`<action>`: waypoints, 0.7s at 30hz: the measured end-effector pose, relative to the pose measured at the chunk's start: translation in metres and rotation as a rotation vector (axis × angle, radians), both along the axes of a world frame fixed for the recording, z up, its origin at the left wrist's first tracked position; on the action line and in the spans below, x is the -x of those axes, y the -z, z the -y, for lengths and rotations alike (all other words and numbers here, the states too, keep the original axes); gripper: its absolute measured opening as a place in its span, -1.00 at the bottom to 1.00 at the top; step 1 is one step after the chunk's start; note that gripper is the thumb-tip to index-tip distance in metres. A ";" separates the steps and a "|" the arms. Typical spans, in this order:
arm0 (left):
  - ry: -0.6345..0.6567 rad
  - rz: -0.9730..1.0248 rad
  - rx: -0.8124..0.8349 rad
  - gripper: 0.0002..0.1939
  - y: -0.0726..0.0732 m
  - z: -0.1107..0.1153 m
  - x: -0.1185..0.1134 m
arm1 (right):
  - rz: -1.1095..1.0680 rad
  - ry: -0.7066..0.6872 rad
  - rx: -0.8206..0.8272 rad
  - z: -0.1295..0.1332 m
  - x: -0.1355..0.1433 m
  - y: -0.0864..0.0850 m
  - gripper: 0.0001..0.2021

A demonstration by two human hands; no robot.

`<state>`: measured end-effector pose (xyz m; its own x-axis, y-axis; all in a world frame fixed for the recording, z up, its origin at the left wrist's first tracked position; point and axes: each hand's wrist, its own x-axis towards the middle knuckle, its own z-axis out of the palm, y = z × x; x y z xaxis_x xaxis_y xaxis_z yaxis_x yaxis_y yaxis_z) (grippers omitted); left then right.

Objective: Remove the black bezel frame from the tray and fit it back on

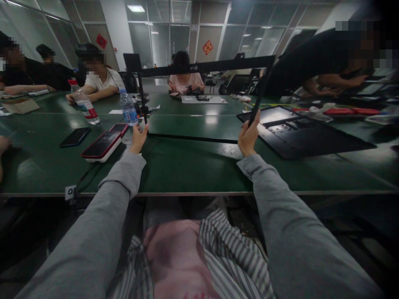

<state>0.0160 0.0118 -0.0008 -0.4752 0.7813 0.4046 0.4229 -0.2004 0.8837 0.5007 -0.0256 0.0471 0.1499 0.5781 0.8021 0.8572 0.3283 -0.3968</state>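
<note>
A thin black rectangular frame (218, 66) is held up above the green table, its wide bar with a small light logo at the top and its thin bar low near the tabletop. My left hand (139, 138) grips its left side near the lower corner. On the opposite side, my right hand (249, 135) has its fingers wrapped round the frame's right bar. A large flat black panel (314, 135) with a metal-looking fitting lies on the table to the right of my right hand.
Left on the green table (187, 170) are a phone (75, 137), a red-edged device (102, 145) with a cable, and two bottles (129, 109) (85, 106). Several people sit across; a person in black leans in at right. Red items (346, 111) lie behind the panel.
</note>
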 end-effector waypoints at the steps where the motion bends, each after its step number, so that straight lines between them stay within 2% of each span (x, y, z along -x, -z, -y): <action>1: 0.016 0.067 0.015 -0.43 -0.002 0.001 -0.002 | -0.015 0.011 0.015 -0.002 0.001 0.002 -0.34; 4: 0.131 0.175 0.084 -0.55 -0.008 0.005 -0.009 | -0.053 0.064 0.101 -0.010 -0.001 0.011 -0.35; 6: 0.167 0.195 0.137 -0.53 -0.013 0.010 -0.012 | -0.072 0.099 0.171 -0.017 -0.003 0.020 -0.36; 11: 0.106 0.150 0.149 -0.44 -0.019 0.018 -0.013 | -0.028 0.126 0.323 -0.031 -0.010 0.039 -0.36; 15: 0.037 0.108 0.147 -0.59 -0.014 0.014 -0.007 | 0.003 0.088 0.412 -0.037 -0.018 0.050 -0.44; 18: -0.014 -0.029 0.179 -0.75 -0.005 0.007 -0.002 | 0.022 0.089 0.470 -0.043 -0.023 0.056 -0.50; 21: 0.005 -0.171 0.262 -0.76 0.001 0.004 0.003 | 0.033 0.117 0.547 -0.046 -0.028 0.059 -0.52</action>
<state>0.0135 0.0082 -0.0018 -0.4136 0.8718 0.2624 0.5693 0.0227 0.8218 0.5283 0.0207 -0.0120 0.2183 0.8921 0.3955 0.8902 -0.0160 -0.4553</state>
